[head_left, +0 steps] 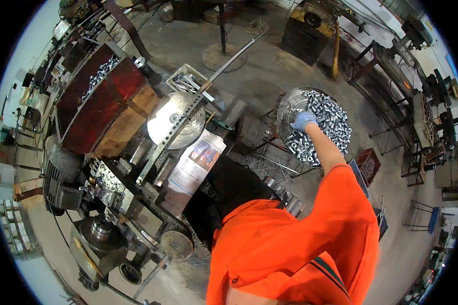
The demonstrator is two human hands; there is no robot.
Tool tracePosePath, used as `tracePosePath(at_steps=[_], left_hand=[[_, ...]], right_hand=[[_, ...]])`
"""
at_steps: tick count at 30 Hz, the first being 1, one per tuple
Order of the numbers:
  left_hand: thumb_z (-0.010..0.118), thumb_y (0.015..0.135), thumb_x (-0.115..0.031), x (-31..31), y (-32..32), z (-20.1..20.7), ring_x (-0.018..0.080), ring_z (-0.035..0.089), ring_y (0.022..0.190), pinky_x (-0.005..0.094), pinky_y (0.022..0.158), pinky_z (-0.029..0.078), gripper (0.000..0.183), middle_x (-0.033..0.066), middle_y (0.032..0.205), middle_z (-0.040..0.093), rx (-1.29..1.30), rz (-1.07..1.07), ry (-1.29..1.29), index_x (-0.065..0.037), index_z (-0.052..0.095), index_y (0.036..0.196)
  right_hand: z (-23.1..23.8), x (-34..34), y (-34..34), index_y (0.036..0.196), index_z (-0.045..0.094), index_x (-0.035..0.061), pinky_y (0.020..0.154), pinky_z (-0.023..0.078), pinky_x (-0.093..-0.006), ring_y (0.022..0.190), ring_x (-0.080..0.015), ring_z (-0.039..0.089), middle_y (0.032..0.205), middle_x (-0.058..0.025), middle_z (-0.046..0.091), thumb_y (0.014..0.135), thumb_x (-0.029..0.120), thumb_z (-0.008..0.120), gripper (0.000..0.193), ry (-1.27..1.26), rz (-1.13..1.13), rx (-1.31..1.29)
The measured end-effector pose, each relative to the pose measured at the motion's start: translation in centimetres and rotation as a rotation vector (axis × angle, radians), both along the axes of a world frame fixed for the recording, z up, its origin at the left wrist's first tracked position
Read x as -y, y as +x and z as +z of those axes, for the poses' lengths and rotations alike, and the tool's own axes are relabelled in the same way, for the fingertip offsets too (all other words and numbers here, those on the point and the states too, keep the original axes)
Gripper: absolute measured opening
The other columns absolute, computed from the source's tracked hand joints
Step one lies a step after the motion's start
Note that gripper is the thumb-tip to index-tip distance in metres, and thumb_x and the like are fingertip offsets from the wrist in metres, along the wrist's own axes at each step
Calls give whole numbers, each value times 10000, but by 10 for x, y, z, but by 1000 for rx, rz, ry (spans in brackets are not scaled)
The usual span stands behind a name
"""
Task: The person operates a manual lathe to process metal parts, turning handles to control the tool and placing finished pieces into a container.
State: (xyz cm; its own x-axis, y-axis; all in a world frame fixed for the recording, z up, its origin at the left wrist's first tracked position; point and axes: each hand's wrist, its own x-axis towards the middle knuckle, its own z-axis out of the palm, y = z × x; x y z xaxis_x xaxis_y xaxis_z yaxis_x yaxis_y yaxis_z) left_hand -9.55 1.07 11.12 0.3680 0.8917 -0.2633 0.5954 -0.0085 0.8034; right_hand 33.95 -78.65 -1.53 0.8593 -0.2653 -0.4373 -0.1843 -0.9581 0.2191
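Observation:
My right hand (304, 121), in a light blue work glove, reaches out over a round, perforated metal basin (287, 111). Its fingers look curled and closed at the edge of a heap of short, shiny metal sleeves (318, 137). What they hold, if anything, is too small to make out. The sleeves fill most of the basin, and the bare perforated part shows at its left. My left hand is out of sight; only orange clothing shows on that side.
At left stands a machine with a large metal disc (160, 119), a long perforated bar (178, 127) and a newspaper (196, 165) on it. Behind it, a red hopper (104, 96) holds more metal parts. A small red bin (369, 165) sits right of the basin.

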Motion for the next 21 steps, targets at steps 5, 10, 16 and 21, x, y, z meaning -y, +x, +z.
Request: tracePosePath(at_steps=[5,10,16,21], left_hand=[[636,821,-293,1,-8,3,190,528,563,327,542,458,357,129,648,591,-16,7,23,28,573,967],[635,828,-266,13,-2,11,178,535,568,316,549,470,353,127,645,596,-22,47,26,31,566,1004],[633,829,-285,-6,-17,-1,190,572,600,318,592,500,423,132,717,629,-28,-18,18,21,549,1110],[623,817,-386,25,3,32,260,622,742,365,686,505,445,116,881,660,-907,-275,872,-53,587,1110]], right_hand=[[-3,-20,16,1028,658,101,899,418,-423,1053,-287,567,1090,-124,619,743,409,569,429,-38,43,-70],[11,-18,12,1070,636,109,896,430,-427,1071,-300,554,1129,-122,601,734,453,576,484,48,-27,8],[-4,-5,18,939,673,44,859,458,-392,980,-312,592,1015,-170,631,728,532,577,541,78,-25,73],[26,-21,5,899,669,3,811,474,-387,912,-323,610,959,-204,633,748,528,558,557,158,-69,251]])
